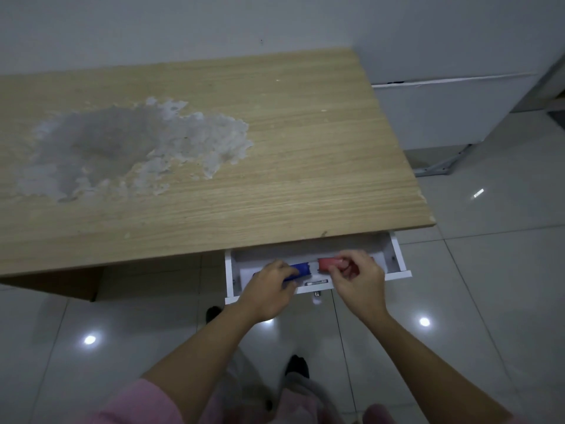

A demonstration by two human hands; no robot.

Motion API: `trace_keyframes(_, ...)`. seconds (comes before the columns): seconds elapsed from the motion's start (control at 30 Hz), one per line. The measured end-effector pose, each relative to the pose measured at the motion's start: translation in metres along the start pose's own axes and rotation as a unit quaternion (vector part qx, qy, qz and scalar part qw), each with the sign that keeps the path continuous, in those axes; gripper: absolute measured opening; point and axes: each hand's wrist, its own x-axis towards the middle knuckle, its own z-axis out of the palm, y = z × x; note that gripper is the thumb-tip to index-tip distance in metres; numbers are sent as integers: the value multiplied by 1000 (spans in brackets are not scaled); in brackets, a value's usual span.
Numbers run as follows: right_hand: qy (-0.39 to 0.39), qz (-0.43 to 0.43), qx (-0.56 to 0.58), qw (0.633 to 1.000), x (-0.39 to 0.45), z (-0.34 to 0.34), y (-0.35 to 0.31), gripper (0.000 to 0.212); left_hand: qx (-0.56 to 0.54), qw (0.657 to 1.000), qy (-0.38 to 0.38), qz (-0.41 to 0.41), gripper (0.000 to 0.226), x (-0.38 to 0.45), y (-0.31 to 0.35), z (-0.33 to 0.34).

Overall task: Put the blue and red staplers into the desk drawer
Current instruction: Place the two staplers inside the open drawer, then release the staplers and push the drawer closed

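The white desk drawer is pulled out from under the wooden desk's front right edge. Inside it, my left hand grips the blue stapler, which lies lengthwise with its front end pointing right. My right hand holds the red stapler by its right part, just right of the blue one. The two staplers almost meet end to end in the drawer's middle. Whether they rest on the drawer floor is hidden by my hands.
The wooden desk top has a large worn grey patch on its left half. A white cabinet stands to the right of the desk. A metal lock sits on the drawer front. Glossy floor tiles surround my feet.
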Motion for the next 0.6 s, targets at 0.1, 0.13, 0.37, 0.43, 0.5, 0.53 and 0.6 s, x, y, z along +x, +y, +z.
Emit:
trace_keyframes(0.1,-18,142,144,979,-11,-4,-7,19,13,1000,-20,13,38,-11,-1,2)
trace_keyframes(0.13,-8,178,191,965,-13,-7,-9,18,18,999,-25,16,40,-14,-2,3)
trace_keyframes(0.37,19,423,394,816,-47,-5,-9,17,70,995,-17,65,49,-36,1,13)
trace_keyframes(0.43,19,477,387,789,-53,3,-4,17,85,993,-12,77,50,-39,1,15)
trace_keyframes(0.5,1,520,404,753,-53,12,-1,23,101,990,-6,97,52,-43,0,16)
trace_keyframes(0.53,-16,532,425,732,-53,15,-2,30,109,988,-3,107,53,-45,-1,17)
trace_keyframes(0.6,-45,534,469,703,-50,21,-3,41,122,985,-7,121,55,-49,-3,18)
